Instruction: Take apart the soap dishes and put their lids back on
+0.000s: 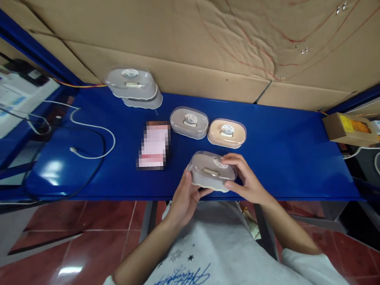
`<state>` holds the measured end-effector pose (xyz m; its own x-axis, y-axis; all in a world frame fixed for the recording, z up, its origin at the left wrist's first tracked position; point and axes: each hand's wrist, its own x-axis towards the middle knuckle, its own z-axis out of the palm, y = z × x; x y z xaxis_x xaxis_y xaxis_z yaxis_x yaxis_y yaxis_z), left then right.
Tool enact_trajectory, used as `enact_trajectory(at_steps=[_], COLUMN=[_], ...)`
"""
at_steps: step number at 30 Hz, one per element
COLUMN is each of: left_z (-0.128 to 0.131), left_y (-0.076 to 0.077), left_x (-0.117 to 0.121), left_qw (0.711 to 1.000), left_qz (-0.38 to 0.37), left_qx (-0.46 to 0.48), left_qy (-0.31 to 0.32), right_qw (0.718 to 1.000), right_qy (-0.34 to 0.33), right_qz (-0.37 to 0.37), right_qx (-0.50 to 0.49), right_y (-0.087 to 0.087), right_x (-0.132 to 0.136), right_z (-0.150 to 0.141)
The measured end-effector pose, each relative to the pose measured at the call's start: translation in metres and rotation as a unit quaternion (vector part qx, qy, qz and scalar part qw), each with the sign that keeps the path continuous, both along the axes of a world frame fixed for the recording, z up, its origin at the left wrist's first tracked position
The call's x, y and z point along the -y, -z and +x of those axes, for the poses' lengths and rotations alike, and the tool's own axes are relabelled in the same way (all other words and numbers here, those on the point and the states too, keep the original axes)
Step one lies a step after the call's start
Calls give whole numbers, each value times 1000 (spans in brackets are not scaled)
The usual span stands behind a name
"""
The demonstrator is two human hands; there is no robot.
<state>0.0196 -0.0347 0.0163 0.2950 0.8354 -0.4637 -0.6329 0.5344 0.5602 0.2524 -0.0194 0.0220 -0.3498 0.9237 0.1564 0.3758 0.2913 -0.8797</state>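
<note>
Between my hands is a grey oval plastic box (206, 169) with a clear lid, a wavy lower edge and a round sticker, held above the front of the blue table. My left hand (184, 197) grips its left end, with fingers reaching underneath. On the right end, my right hand (245, 180) has its thumb at the near side and its fingers on top by the sticker. Just beyond stand a second grey box (189, 122) and a peach-coloured box (226, 133), each with a clear lid and a round sticker.
Two stacked grey boxes (131, 84) stand at the back left against the cardboard wall (173, 46). A pixelated flat rectangle (154, 145) lies left of the boxes. A white cable (114, 139) curls on the blue table (288, 155). At the far right is an open carton (347, 129).
</note>
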Motion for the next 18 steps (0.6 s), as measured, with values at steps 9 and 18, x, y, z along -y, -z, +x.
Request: enact_trajectory(at_steps=[9,18], left_z=[-7,-29], left_y=[-5,0], left_x=[6,9], left_qw=[999,998], left_qz=[-7,-47], left_qx=[-21,-33], left_qy=[-40,-14], right_qw=[984,984], right_qy=[-20,50], right_qz=[-142,93], right_qx=[-109,141], right_y=[3,5], right_x=[-23,-33], right_z=[15,36])
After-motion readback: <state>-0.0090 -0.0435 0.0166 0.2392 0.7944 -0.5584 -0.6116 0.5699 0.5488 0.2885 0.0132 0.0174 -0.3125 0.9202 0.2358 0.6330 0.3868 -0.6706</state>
